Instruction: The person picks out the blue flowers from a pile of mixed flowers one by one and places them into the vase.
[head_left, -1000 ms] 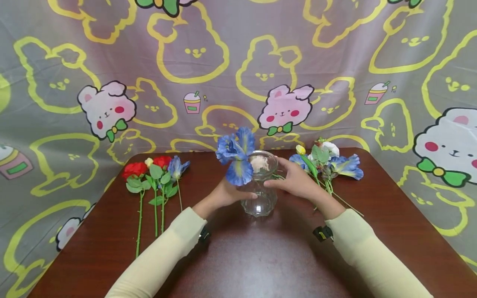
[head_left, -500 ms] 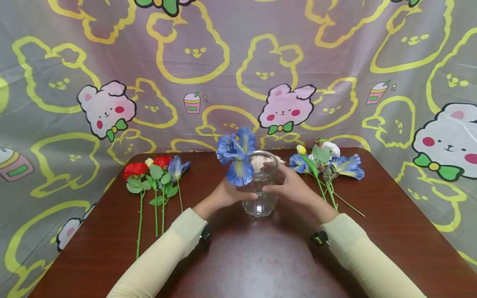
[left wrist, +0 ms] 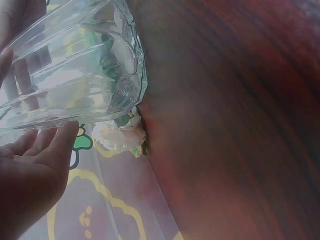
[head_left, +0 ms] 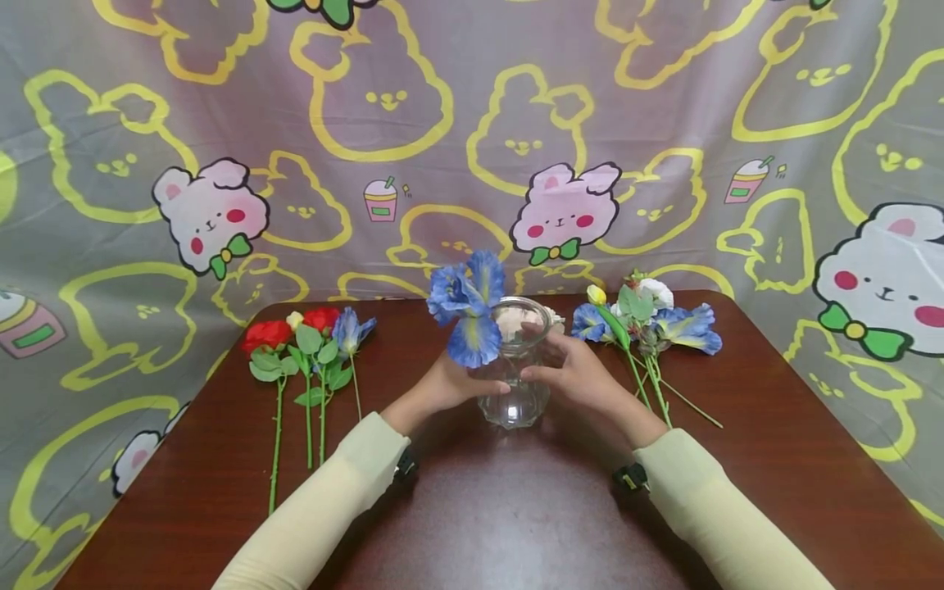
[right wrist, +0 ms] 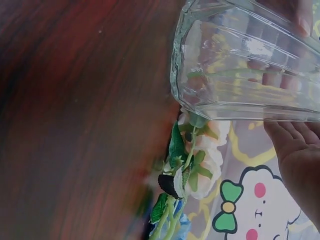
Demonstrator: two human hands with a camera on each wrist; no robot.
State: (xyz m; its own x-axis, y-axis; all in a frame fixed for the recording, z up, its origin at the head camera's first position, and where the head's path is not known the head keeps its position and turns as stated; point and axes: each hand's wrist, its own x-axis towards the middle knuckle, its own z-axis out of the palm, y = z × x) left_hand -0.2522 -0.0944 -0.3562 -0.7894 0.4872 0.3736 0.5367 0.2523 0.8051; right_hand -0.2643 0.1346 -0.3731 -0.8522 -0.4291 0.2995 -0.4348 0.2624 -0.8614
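A clear ribbed glass vase [head_left: 512,403] stands upright on the table between my two hands. My left hand [head_left: 440,385] grips its left side, thumb across the front and fingers behind. On the right side my right hand [head_left: 590,375] holds it the same way, thumb in front. A blue iris [head_left: 468,310] with yellow-streaked petals leans over the left rim; in the right wrist view a thin green stem [right wrist: 240,71] shows through the glass. The wrist views show fingers [left wrist: 56,147] lying along the vase wall, while the far fingers are partly hidden in the head view.
Red roses [head_left: 268,335], a small yellow bud and another blue iris [head_left: 352,332] lie on the left of the brown table [head_left: 501,524]. At right lie a yellow tulip [head_left: 596,295], a white flower [head_left: 655,292] and blue irises [head_left: 689,329]. Pale peach flowers [right wrist: 205,172] lie behind the vase.
My right hand has slid down from near the rim onto the vase's side, uncovering pale petals behind it. My left hand and the iris hold their place.
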